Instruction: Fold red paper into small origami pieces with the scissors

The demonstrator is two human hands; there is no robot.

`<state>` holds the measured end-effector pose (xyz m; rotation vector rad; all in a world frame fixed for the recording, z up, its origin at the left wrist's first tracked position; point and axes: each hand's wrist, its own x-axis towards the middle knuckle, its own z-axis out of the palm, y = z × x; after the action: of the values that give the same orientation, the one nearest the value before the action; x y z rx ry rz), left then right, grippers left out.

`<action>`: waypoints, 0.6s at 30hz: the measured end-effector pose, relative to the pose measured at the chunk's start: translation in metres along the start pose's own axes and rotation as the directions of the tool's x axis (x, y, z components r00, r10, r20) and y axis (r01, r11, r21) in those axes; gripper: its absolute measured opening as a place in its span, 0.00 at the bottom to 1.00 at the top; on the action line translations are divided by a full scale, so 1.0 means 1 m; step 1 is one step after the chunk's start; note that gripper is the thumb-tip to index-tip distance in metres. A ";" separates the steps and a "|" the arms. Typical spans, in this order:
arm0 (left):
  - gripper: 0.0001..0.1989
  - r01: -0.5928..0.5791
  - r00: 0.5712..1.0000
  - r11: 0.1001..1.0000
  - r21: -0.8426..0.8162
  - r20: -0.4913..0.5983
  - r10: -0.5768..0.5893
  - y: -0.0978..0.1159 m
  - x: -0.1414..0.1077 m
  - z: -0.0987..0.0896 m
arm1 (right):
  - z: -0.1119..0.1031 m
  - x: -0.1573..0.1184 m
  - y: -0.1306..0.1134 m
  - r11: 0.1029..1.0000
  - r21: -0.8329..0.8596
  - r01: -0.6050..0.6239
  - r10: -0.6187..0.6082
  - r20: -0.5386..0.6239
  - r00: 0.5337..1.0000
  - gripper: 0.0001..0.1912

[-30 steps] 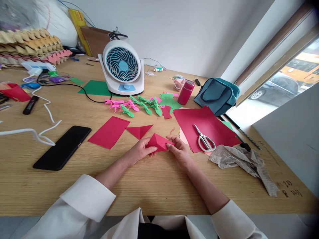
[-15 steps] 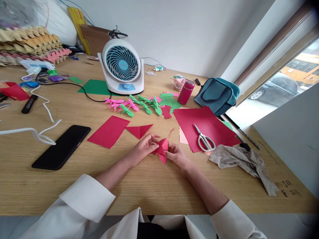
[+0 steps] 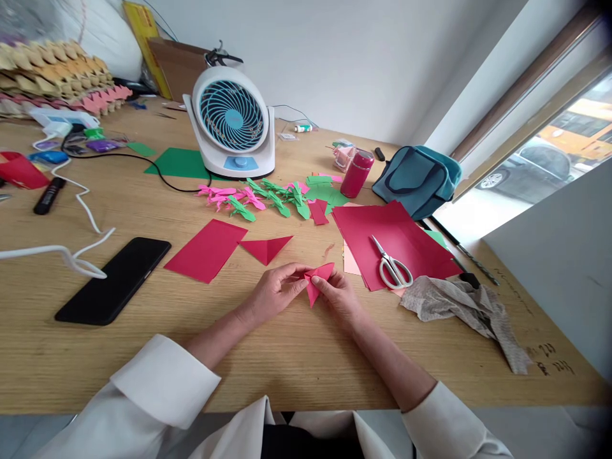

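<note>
A small piece of folded red paper (image 3: 313, 292) is held above the near middle of the table, with pointed flaps sticking out upper right and downward. My left hand (image 3: 280, 290) pinches its left side between thumb and fingers. My right hand (image 3: 337, 296) grips it from the right, the thumb pressed on its front; the fingers behind are partly hidden. Just beyond my left hand lies a creased red paper triangle (image 3: 266, 249), and left of that a red paper rectangle (image 3: 208, 250). Folded pink paper figures (image 3: 220, 196) and green paper figures (image 3: 276, 197) lie farther back.
White-handled scissors (image 3: 394, 271) lie on red sheets (image 3: 358, 236) at right, near a crumpled cloth (image 3: 459, 303). A black phone (image 3: 115, 280) is at left. Behind stand a fan (image 3: 234, 121), a red bottle (image 3: 357, 174) and a teal bag (image 3: 421, 182).
The folded red paper has been turned in my hands, one point now aiming upper right. My right thumb has moved up onto its front. The view has shifted slightly.
</note>
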<state>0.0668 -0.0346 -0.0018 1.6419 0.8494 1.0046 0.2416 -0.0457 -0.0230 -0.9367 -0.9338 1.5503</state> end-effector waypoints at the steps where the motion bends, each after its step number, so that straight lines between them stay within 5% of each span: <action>1: 0.17 0.005 1.000 1.000 0.001 -0.018 -0.005 -0.002 0.000 0.001 | 0.000 0.000 0.000 1.000 -0.011 0.005 -0.005 0.003 1.000 0.14; 18: 0.16 -0.021 0.999 0.998 0.051 -0.027 0.022 0.000 0.001 -0.004 | -0.001 0.001 0.001 0.993 -0.107 0.053 -0.049 0.045 0.998 0.15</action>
<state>0.0640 -0.0321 -0.0007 1.6868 0.8833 1.0300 0.2416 -0.0449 -0.0243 -0.9517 -1.0727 1.4935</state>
